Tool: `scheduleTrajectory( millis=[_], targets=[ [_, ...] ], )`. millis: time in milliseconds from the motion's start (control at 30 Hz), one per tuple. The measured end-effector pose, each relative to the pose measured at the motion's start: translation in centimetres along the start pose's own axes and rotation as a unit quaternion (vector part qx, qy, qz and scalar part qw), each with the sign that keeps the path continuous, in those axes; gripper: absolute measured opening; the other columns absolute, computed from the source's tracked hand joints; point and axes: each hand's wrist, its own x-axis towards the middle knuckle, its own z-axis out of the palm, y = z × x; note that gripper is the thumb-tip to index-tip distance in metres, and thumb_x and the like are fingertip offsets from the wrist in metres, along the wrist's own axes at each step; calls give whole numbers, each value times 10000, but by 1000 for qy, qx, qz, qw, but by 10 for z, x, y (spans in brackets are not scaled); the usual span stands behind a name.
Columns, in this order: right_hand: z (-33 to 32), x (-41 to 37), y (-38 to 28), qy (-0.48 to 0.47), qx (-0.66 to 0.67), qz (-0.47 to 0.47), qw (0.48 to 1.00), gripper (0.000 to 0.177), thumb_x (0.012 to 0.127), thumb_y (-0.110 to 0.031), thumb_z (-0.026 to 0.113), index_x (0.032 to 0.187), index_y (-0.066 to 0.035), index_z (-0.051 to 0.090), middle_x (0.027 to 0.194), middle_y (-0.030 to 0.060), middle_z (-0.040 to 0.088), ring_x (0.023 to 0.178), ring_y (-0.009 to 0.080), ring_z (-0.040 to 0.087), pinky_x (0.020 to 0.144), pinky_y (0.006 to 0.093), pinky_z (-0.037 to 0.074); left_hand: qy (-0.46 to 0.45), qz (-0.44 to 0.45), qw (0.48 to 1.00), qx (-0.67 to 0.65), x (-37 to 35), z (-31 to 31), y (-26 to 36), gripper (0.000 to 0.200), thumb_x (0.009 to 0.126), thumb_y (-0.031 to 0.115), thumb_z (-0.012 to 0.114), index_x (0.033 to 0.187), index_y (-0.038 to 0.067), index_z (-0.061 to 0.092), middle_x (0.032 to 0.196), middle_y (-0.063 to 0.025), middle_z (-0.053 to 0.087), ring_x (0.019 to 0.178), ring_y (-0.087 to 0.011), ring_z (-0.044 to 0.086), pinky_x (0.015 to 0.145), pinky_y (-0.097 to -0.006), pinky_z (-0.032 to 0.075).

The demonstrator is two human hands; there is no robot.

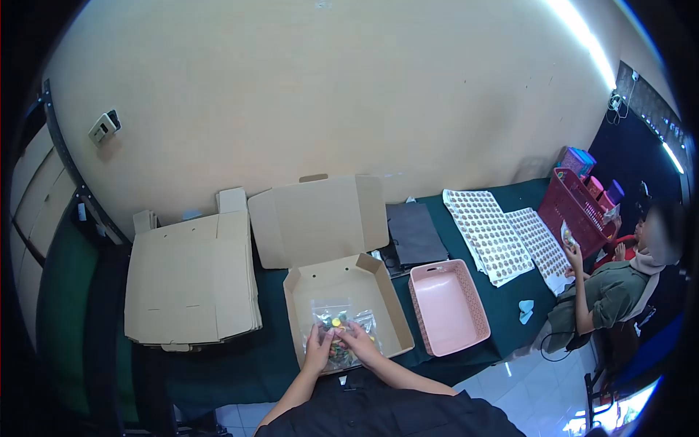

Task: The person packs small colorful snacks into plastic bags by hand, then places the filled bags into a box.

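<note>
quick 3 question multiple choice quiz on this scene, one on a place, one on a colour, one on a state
1. Where is the clear bag that the left hand and right hand grip?
A) in the open cardboard box
B) on the floor
C) on a chair

2. What colour is the basket just right of that box?
A) blue
B) pink
C) black

3. How is the box's lid?
A) taped shut
B) torn off
C) folded back open

Answers:
1 A, the bag lies on the box floor under both hands.
2 B, its mesh walls are pale pink.
3 C, the lid lies flipped back behind the box, leaving the inside bare.
</note>
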Motion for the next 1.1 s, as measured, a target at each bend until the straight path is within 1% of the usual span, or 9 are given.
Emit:
scheduleTrajectory(
  millis=[200,400,500,600,767,800,900,1033,1100],
  targets=[
    [9,-3,-1,-11,-3,-11,1000,240,874,-265,503,1047,-99,495,876,-22,555,709,38,498,606,170,407,24,-58,997,-41,-4,-7,-2,405,880,293,482,1160,12,400,879,-96,520,629,-96,519,438,-191,432],
    [1,5,9,34,71,2,997,290,876,-303,489,1024,-54,500,866,16,563,763,80,522,651,216,430,-46,-5,997,55,-9,-4,-8,624,740,214,675,1221,9,334,925,-106,521,852,-170,530,726,-289,448],
    [0,5,2,45,157,-7,987,295,855,-278,538,995,-19,529,849,39,577,801,98,536,699,227,424,-92,25,983,154,-17,-1,13,661,723,223,689,1233,13,324,995,-133,517,882,-187,535,726,-296,454],
    [-8,9,-16,100,40,-120,987,166,831,-189,577,856,-26,596,816,38,590,783,109,539,722,234,420,-118,33,986,113,-19,2,19,650,727,163,686,1243,30,314,1027,-124,517,921,-183,533,779,-298,445],
    [-16,16,-19,-19,-79,-83,993,201,850,-197,544,902,-12,604,830,44,604,815,111,537,767,245,403,-33,31,997,-59,3,-12,27,427,762,125,659,1121,10,460,936,-68,573,880,-120,545,789,-249,434],
    [-11,14,-24,-59,-106,-56,991,236,864,-218,520,931,-6,600,848,44,608,828,113,537,777,248,400,-13,-109,991,71,2,-19,51,237,784,132,635,968,-3,569,833,-60,612,803,-109,570,748,-234,443],
    [-13,16,-32,-141,-173,-49,974,332,895,-278,456,1012,4,587,906,41,613,859,113,530,797,252,394,-12,-31,996,80,10,-37,49,175,795,148,624,896,5,623,733,-47,615,747,-87,556,715,-207,426],
    [-6,14,-62,-138,-236,11,962,334,909,-289,422,1041,-36,597,922,51,610,885,108,515,805,257,395,-41,-8,999,18,13,-47,46,265,820,118,579,1068,26,585,897,-70,614,834,-102,553,734,-213,432],
    [-9,31,-54,-124,-223,-94,962,313,911,-259,418,1047,-39,594,908,60,605,859,114,520,783,263,407,3,52,999,11,15,-44,40,301,825,120,572,1110,27,552,983,-81,586,896,-116,538,753,-232,436]
  ],
)
